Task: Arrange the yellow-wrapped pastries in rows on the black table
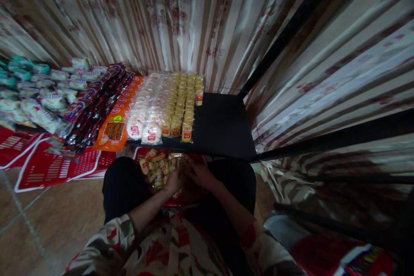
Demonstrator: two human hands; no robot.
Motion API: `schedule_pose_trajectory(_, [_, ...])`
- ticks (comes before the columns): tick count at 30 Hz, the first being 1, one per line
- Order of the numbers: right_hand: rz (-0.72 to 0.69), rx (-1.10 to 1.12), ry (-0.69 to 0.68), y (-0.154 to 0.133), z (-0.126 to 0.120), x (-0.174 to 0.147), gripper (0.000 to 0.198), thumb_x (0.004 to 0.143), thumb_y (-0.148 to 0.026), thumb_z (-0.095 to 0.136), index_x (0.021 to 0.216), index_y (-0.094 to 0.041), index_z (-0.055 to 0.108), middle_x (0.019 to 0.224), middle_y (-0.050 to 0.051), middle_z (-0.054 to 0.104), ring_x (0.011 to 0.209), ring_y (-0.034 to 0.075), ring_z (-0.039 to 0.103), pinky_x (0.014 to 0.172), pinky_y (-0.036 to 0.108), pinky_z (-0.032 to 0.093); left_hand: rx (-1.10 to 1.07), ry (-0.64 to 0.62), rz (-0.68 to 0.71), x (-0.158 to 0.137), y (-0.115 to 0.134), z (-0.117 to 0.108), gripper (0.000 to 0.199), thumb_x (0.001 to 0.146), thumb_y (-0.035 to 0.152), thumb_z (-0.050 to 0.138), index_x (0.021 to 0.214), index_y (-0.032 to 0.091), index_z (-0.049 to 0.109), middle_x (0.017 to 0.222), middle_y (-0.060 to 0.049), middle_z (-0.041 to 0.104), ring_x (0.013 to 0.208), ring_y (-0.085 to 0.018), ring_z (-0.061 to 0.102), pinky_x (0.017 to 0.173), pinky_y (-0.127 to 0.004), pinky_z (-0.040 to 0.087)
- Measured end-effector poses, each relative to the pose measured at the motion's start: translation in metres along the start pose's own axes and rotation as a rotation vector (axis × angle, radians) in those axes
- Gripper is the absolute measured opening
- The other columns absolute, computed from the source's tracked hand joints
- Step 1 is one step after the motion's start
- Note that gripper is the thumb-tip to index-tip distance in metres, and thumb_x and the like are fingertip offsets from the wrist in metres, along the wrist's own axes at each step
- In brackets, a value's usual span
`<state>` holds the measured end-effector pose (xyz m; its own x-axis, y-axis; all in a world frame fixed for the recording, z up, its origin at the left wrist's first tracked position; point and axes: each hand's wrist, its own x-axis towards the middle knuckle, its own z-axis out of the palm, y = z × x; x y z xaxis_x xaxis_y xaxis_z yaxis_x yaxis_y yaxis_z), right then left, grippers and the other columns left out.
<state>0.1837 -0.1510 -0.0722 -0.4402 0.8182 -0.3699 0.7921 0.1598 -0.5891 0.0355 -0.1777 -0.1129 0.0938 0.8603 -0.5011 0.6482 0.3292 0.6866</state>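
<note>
Between my knees sits a red basket [184, 201] with small yellow-wrapped snack packets [158, 167] heaped in it. Both hands are low over this heap, close together. My left hand [174, 181] has its fingers bent inward among the packets; what they grip is hidden. My right hand [200, 175] reaches in from the other side, fingers curled near a shiny packet [177, 155], and dim light hides what is in them. Just beyond, on a black shelf [223, 125], stand rows of matching yellow packets [183, 103] beside white round packaged cakes [150, 131].
Left along the shelf lie orange snack bags [113, 131], dark red packets [93, 105], white packets [53, 101] and teal ones [24, 71]. Red baskets [61, 164] are below. Black frame bars [291, 30] and a striped curtain [181, 17] bound the shelf's back and right.
</note>
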Motion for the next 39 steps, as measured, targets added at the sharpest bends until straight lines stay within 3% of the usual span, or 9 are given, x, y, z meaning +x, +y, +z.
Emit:
schedule_pose_trajectory(5, [0.000, 0.127, 0.147, -0.003, -0.026, -0.016, 0.023, 0.080, -0.024, 0.053, 0.100, -0.016, 0.060, 0.094, 0.008, 0.067, 0.084, 0.019, 0.061, 0.076, 0.030, 0.043, -0.205, 0.030, 0.114, -0.007, 0.021, -0.015, 0.030, 0.077, 0.016, 0.053, 0.106, 0.013, 0.060, 0.098, -0.008, 0.068, 0.089, -0.017, 0.063, 0.078, -0.026, 0.049])
schedule_pose_trajectory(11, [-0.075, 0.404, 0.230, -0.001, -0.068, -0.033, 0.019, 0.081, -0.030, 0.051, 0.095, -0.020, 0.060, 0.086, 0.002, 0.067, 0.080, 0.016, 0.062, 0.074, 0.028, 0.046, -0.424, -0.064, 0.247, -0.023, 0.065, -0.027, 0.032, 0.076, 0.017, 0.057, 0.108, 0.017, 0.058, 0.101, -0.005, 0.068, 0.091, -0.016, 0.063, 0.082, -0.027, 0.049])
schedule_pose_trajectory(16, [-0.063, 0.647, 0.356, 0.007, -0.089, -0.031, 0.036, 0.078, -0.036, 0.055, 0.110, -0.021, 0.055, 0.095, 0.003, 0.067, 0.085, 0.016, 0.063, 0.077, 0.029, 0.049, -0.476, 0.073, 0.302, -0.019, 0.104, -0.027, 0.023, 0.079, 0.016, 0.052, 0.101, 0.018, 0.058, 0.102, -0.004, 0.068, 0.092, -0.015, 0.063, 0.084, -0.027, 0.048])
schedule_pose_trajectory(20, [-0.054, 0.731, 0.432, 0.014, -0.098, -0.023, 0.036, 0.074, -0.037, 0.058, 0.106, -0.020, 0.057, 0.096, 0.004, 0.067, 0.081, 0.015, 0.063, 0.074, 0.028, 0.051, -0.483, 0.150, 0.382, -0.005, 0.130, -0.032, 0.023, 0.080, 0.016, 0.049, 0.101, 0.019, 0.057, 0.099, -0.004, 0.068, 0.089, -0.014, 0.063, 0.082, -0.026, 0.049])
schedule_pose_trajectory(26, [-0.052, 0.759, 0.570, 0.030, -0.107, 0.003, 0.037, 0.072, -0.034, 0.059, 0.107, -0.020, 0.058, 0.098, 0.006, 0.068, 0.087, 0.018, 0.064, 0.077, 0.031, 0.053, -0.373, 0.241, 0.348, 0.028, 0.157, -0.032, 0.025, 0.080, 0.019, 0.049, 0.104, 0.016, 0.056, 0.098, -0.006, 0.068, 0.081, -0.015, 0.064, 0.079, -0.028, 0.051])
schedule_pose_trajectory(30, [-0.031, 0.688, 0.685, 0.041, -0.114, 0.031, 0.037, 0.072, -0.032, 0.059, 0.106, -0.020, 0.058, 0.096, 0.006, 0.068, 0.088, 0.020, 0.064, 0.077, 0.033, 0.052, -0.319, 0.375, 0.331, 0.048, 0.170, -0.025, 0.036, 0.081, 0.017, 0.045, 0.117, 0.014, 0.050, 0.113, -0.010, 0.062, 0.102, -0.018, 0.059, 0.095, -0.034, 0.045])
schedule_pose_trajectory(34, [0.010, 0.631, 0.766, 0.047, -0.124, 0.062, 0.034, 0.073, -0.032, 0.058, 0.105, -0.022, 0.058, 0.094, 0.004, 0.068, 0.086, 0.019, 0.064, 0.075, 0.033, 0.052, -0.260, 0.535, 0.342, 0.061, 0.179, -0.016, 0.045, 0.081, 0.017, 0.041, 0.126, 0.012, 0.045, 0.133, -0.012, 0.050, 0.125, -0.020, 0.043, 0.108, -0.037, 0.033])
schedule_pose_trajectory(39, [0.073, 0.509, 0.865, 0.045, -0.142, 0.099, 0.032, 0.074, -0.034, 0.055, 0.103, -0.022, 0.059, 0.091, 0.003, 0.068, 0.081, 0.018, 0.063, 0.077, 0.033, 0.050, -0.260, 0.515, 0.334, 0.078, 0.192, -0.014, 0.049, 0.084, 0.020, 0.035, 0.131, 0.009, 0.042, 0.141, -0.011, 0.041, 0.132, -0.018, 0.033, 0.113, -0.035, 0.023])
